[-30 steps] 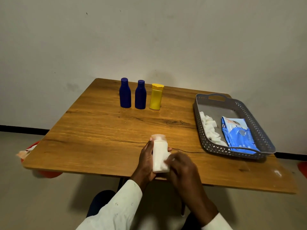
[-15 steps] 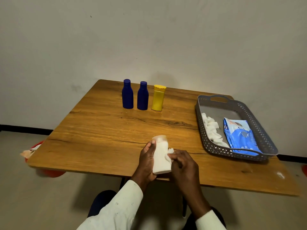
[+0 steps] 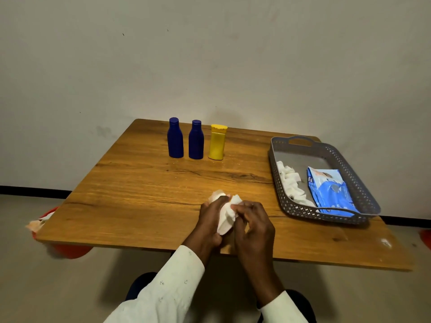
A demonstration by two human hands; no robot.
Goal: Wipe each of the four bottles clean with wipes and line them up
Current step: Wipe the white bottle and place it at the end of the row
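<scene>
White bottle (image 3: 224,226) gripped in your left hand (image 3: 210,221), long axis tilted away-left; right hand (image 3: 253,220) pinches wipe (image 3: 234,204) against it. Row's open end beside yellow bottle (image 3: 217,142), far ahead.

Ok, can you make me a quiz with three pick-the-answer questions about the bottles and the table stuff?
1. Where is the blue wipes pack?
A. in the grey basket
B. beside the yellow bottle
C. on the floor

2. How many bottles stand in the row at the back of the table?
A. one
B. three
C. five

3. What is happening to the white bottle?
A. it lies tipped over alone
B. it stands in the row
C. it is held in both hands with a wipe on it

Answers: 1 A, the pack lies inside the basket. 2 B, two blue bottles and a yellow bottle. 3 C, left hand grips it, right hand presses the wipe.
</scene>
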